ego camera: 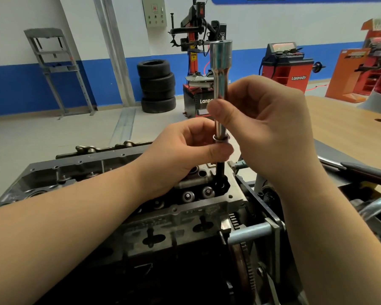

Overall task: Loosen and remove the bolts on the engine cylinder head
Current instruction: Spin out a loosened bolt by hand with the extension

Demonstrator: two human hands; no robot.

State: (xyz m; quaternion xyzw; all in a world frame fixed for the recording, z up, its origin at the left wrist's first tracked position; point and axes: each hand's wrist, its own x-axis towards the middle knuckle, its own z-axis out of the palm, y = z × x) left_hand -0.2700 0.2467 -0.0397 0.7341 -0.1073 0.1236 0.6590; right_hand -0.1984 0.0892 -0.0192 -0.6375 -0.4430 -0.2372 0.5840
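Note:
The engine cylinder head [180,214] sits in front of me on a stand. A long chrome socket [220,69] stands upright above its far right corner, and my right hand [266,119] grips it at mid height. A long black bolt [220,172] hangs from the socket's lower end, its shank still reaching down into a hole in the head. My left hand [185,148] pinches the bolt just under the socket, at the washer. Two round valve spring caps [198,194] show near the bolt hole.
A wooden workbench [348,128] lies to the right, with a dark-handled tool [361,170] at its near edge. A toothed flywheel [244,260] and the stand's shaft [249,234] are at the lower right. Stacked tyres [157,85] and tyre machines [198,62] stand beyond.

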